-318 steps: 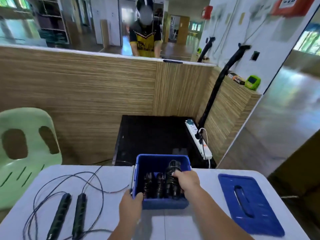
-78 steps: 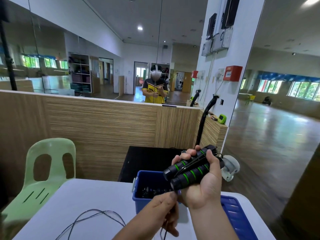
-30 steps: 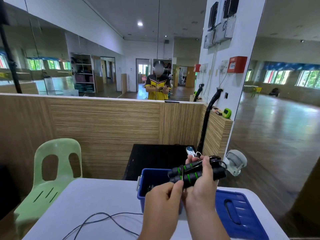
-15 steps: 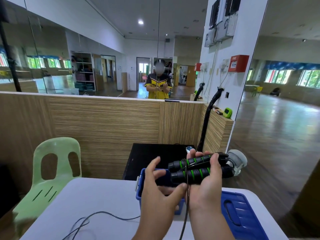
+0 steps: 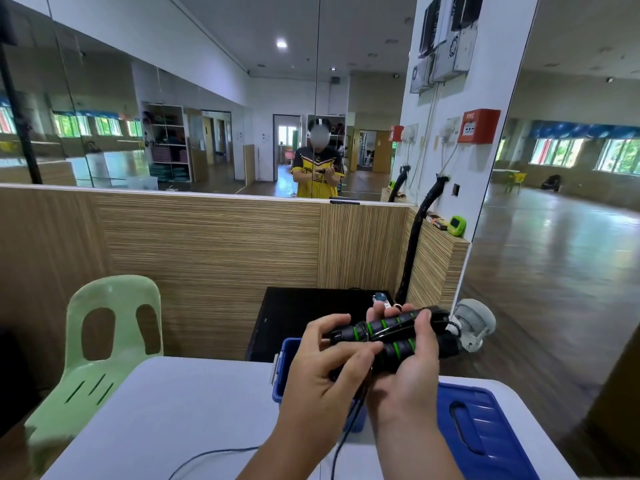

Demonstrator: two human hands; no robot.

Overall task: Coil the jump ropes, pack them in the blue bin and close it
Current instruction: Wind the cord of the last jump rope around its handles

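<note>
Jump rope point(image 5: 398, 353), red "FIRE" box point(image 5: 479, 126)

Right hand point(image 5: 405, 372) — palm set beneath the paired handles point(image 5: 398, 351), thumb folded over their top, fingertips point(image 5: 382, 309) showing behind them. It grips both handles together. Left hand point(image 5: 320, 370) — positioned at the left end of the handles, fingers curled round that end, index finger laid across the upper handle, thumb beneath. Both forearms are bare and reach up toward the handles from below, with the wrists close together under the handles.
</note>
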